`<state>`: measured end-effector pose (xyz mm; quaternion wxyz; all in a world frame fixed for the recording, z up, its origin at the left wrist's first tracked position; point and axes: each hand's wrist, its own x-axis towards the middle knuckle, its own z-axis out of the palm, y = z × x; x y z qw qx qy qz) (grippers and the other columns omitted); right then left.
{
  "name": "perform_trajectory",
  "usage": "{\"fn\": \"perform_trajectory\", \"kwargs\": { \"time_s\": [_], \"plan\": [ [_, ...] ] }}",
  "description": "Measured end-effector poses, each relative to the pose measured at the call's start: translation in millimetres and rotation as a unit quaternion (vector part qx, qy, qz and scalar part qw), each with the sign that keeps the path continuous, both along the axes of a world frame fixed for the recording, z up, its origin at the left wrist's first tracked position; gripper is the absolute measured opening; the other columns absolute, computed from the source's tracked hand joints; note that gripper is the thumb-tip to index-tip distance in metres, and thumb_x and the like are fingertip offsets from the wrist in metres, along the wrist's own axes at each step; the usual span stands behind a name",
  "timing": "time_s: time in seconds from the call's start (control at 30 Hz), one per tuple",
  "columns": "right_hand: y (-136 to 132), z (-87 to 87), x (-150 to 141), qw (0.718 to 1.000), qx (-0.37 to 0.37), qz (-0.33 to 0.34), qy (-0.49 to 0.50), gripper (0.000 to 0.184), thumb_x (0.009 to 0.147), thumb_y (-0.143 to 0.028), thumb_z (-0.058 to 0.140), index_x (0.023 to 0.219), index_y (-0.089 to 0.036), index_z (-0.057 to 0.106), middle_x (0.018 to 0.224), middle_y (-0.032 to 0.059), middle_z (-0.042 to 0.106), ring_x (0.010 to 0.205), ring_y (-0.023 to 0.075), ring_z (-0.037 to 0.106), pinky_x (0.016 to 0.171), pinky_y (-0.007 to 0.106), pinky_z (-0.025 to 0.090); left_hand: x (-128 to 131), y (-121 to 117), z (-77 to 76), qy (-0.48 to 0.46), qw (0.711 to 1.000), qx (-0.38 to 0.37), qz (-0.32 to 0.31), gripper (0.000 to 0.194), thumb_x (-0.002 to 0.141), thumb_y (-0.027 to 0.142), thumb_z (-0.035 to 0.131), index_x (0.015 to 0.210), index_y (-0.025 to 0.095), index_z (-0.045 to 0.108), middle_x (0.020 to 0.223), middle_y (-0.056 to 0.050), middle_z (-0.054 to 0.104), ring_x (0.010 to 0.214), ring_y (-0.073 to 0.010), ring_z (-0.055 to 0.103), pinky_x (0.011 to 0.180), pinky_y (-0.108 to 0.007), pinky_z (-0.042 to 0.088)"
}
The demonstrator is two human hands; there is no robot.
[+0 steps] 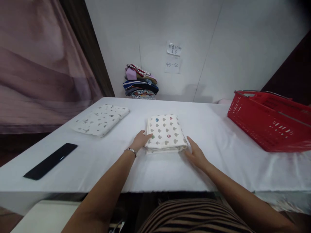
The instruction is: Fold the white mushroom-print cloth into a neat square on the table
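A folded white cloth point(161, 129) with grey, blue, red and green mushroom-like prints lies in front of me on the white-covered table. My left hand point(141, 139) is at its left side, with the thumb over the top and the other fingers mostly hidden. At the near right corner, my right hand point(195, 154) presses against the cloth's edge, its fingers partly out of sight at the fold. Both hands hold the cloth between them. Farther left lies a second folded white cloth point(103, 119) with small dark prints, touched by neither hand.
A long black flat object point(51, 161) rests at the table's left front. On the right stands a red plastic basket point(264, 121) with metal handles. A stack of folded fabrics point(141, 82) is against the back wall, near paper notes point(174, 48). Pink curtains point(43, 64) hang left.
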<state>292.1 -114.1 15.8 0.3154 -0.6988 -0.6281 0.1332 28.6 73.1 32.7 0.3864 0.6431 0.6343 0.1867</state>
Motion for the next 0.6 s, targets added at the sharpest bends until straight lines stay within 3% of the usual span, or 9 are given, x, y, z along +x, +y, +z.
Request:
{"fn": "perform_trajectory", "kwargs": {
  "time_s": [0.13,0.27,0.47,0.6],
  "plan": [
    [11.7,-3.8,-14.6,0.998,0.019,0.006,0.057,0.077,0.078,-0.033,0.055,0.145,-0.02,0.019,0.146,0.01,0.03,0.133,0.0247,0.03,0.107,0.042,0.03,2.0,-15.7,15.3,0.028,0.999,0.009,0.025,0.077,0.067,0.049,0.067,0.13,0.014,0.041,0.124,-0.017,0.055,0.098,-0.0257,0.06,0.069,-0.028,0.046],
    [22.9,-6.8,-24.0,0.99,0.05,-0.017,0.128,0.081,0.075,-0.032,0.058,0.145,-0.026,0.017,0.146,0.005,0.032,0.131,0.0233,0.034,0.105,0.039,0.033,8.3,-28.7,32.9,-0.086,0.99,-0.074,0.081,0.065,0.065,0.035,0.071,0.121,0.013,0.047,0.123,-0.016,0.055,0.095,-0.0241,0.06,0.062,-0.026,0.048],
    [27.6,-11.1,-28.5,0.983,0.089,-0.031,0.159,0.079,0.074,-0.024,0.054,0.144,-0.028,0.019,0.145,0.0027,0.034,0.131,0.0229,0.035,0.105,0.04,0.033,18.1,-25.8,49.2,-0.151,0.976,-0.106,0.113,0.03,0.066,0.025,0.069,0.091,0.014,0.058,0.094,-0.011,0.065,0.086,-0.0229,0.061,0.066,-0.029,0.05],
    [26.4,-9.3,-26.7,0.984,0.086,-0.041,0.151,0.078,0.074,-0.022,0.053,0.144,-0.025,0.02,0.144,0.0049,0.035,0.13,0.0234,0.035,0.105,0.04,0.034,23.6,-18.2,62.7,-0.209,0.964,-0.113,0.118,0.022,0.064,0.023,0.07,0.08,0.017,0.058,0.082,-0.008,0.065,0.083,-0.0225,0.061,0.069,-0.032,0.051]
  ]
}}
